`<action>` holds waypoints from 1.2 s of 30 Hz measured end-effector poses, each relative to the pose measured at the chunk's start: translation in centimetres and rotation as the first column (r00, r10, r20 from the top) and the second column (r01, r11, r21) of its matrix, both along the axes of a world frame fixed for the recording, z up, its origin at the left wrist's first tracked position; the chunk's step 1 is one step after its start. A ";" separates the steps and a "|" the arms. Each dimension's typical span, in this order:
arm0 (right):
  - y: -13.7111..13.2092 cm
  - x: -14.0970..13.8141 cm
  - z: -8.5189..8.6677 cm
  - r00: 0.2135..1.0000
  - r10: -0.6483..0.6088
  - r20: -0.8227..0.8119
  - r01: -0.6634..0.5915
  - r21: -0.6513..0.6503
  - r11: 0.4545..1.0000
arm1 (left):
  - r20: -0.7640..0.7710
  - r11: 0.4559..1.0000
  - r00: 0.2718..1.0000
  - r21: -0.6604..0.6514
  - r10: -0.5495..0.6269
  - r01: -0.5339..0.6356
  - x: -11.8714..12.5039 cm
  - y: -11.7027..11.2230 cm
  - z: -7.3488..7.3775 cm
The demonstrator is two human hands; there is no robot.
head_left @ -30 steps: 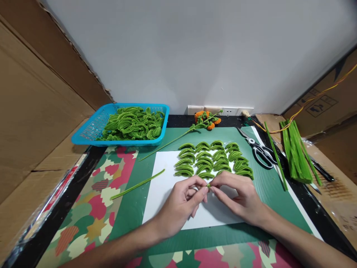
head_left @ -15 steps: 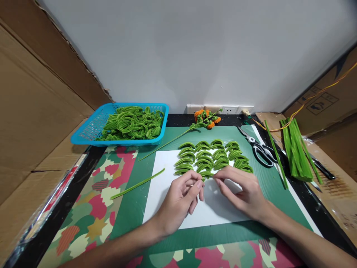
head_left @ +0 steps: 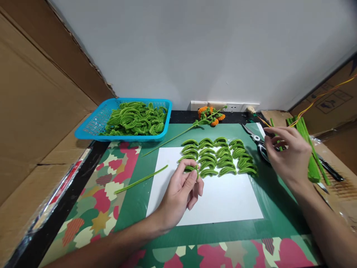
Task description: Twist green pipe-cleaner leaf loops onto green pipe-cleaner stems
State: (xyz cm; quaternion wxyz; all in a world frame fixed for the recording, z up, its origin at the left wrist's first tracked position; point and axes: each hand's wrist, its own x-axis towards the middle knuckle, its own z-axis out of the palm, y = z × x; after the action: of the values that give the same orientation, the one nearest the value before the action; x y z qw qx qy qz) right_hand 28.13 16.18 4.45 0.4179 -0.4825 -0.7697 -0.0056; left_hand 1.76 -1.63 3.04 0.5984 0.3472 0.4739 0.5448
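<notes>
My left hand (head_left: 182, 191) is above the white paper (head_left: 212, 204), thumb and fingertips pinched on a short bent piece of green pipe cleaner (head_left: 197, 172). Beyond it lie rows of curved green pipe-cleaner pieces (head_left: 206, 157). My right hand (head_left: 290, 156) is raised over the right side, thumb and fingers curved and apart, with nothing seen between them. Under it are the black-handled scissors (head_left: 262, 149) and a single green strip (head_left: 272, 122), both partly hidden. A long green pipe cleaner (head_left: 142, 179) rests on the left.
A blue basket (head_left: 83, 132) of green pieces stands at the back left. An orange flower stem (head_left: 192, 125) lies behind the rows. To the right are a bundle of green strips (head_left: 314, 167), a black-handled tool (head_left: 330, 169) and a yellow-orange cord (head_left: 315, 100). Wall sockets (head_left: 234, 107) line the back.
My right hand has left the front of the rows and moved right and up, over the scissors. The left hand keeps its pinch, and the view has shifted slightly.
</notes>
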 end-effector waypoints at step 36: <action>3.0 3.6 -2.0 0.810 0.094 0.579 0.168 -0.383 0.908 | -0.006 0.996 0.996 0.014 -0.084 0.084 0.4 -0.5 -0.4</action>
State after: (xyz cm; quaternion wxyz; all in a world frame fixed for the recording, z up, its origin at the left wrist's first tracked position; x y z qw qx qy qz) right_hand 31.72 19.14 2.42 0.0475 -0.5501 -0.8337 0.0021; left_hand 2.16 -2.15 2.68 0.6171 0.3727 0.4563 0.5216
